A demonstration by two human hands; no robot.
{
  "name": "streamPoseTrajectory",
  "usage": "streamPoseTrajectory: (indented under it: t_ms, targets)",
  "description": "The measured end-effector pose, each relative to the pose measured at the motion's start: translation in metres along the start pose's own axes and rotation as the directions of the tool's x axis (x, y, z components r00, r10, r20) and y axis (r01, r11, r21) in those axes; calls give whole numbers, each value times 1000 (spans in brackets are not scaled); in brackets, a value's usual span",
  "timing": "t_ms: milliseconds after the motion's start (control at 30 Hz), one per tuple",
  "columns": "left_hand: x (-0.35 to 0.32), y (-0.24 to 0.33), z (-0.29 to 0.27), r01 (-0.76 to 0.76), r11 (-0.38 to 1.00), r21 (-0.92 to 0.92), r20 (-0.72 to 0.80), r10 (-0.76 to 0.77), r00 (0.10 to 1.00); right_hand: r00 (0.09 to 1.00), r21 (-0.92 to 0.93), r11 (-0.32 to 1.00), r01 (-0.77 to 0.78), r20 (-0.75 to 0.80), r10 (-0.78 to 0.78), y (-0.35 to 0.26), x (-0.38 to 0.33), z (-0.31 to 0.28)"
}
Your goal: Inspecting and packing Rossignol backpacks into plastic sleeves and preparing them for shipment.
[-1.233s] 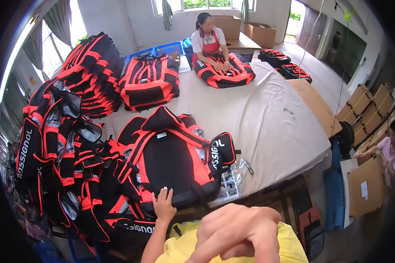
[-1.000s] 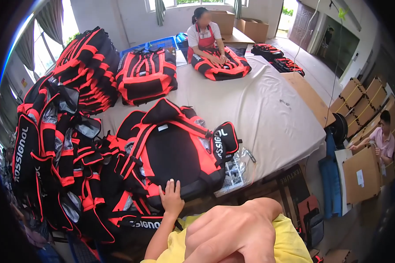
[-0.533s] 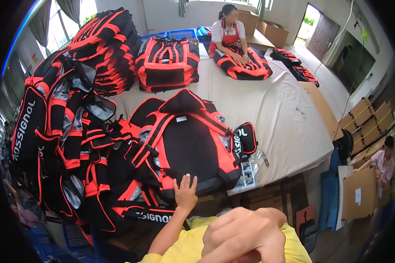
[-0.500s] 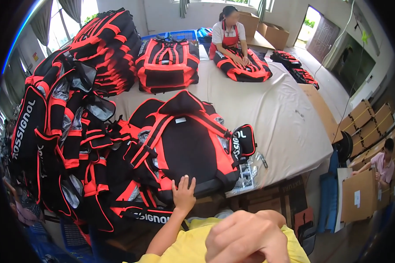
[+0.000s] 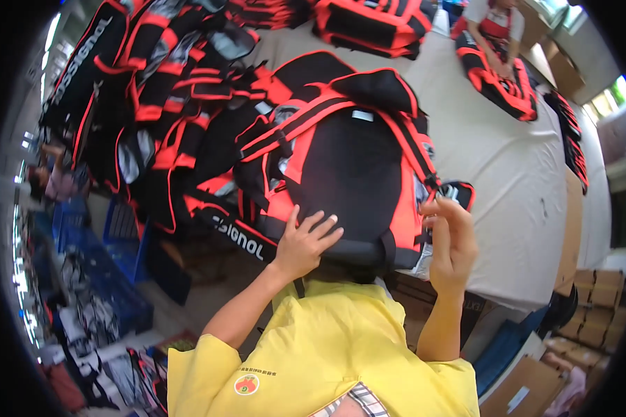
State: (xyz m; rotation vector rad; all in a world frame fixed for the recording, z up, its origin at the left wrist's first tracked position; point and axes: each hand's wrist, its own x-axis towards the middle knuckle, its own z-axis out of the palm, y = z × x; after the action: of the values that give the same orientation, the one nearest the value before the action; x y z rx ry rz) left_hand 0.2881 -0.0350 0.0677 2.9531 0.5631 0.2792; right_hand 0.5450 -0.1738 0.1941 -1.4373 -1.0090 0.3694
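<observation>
A black and bright red backpack [image 5: 351, 174] lies on the cloth-covered table in front of me, its padded back panel and shoulder straps facing up. Spread fingers of my left hand [image 5: 305, 243] rest on the lower left part of the panel. My right hand [image 5: 453, 240] is raised beside the bag's lower right corner, thumb and fingers drawn together. A small pale, shiny bit shows at those fingertips; it is too small to name. Behind them, a black pouch [image 5: 468, 194] with red trim is partly hidden.
Several loose black and red bags [image 5: 167, 104] are heaped at the left. More finished bags [image 5: 372, 28] stand stacked at the back. Across the pale tablecloth [image 5: 494, 174], a co-worker's hands press on another bag [image 5: 497, 80]. Blue crates [image 5: 129, 229] and cardboard boxes [image 5: 598, 288] flank the table.
My view has tipped down and shifted, so the bag appears higher. My right hand has gone from close to my chest to the bag's right side. My left hand stays on the bag's lower edge.
</observation>
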Motion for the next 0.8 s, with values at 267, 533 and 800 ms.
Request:
streamPoseTrajectory:
  t_ms: [267,533,800]
  targets:
    - [-34,-2,4,423,906,-1,-192,-416,889,862,-791,602,105,374,341,183,-45,96]
    - [-37,-118,123,566,796,-216,-18,-582,813,881,-920,379,99,258,397,223,-64,138]
    - [-59,-133,118,428,654,-623,-72,-593,802,870,-946,296,133,255,423,216,-51,154]
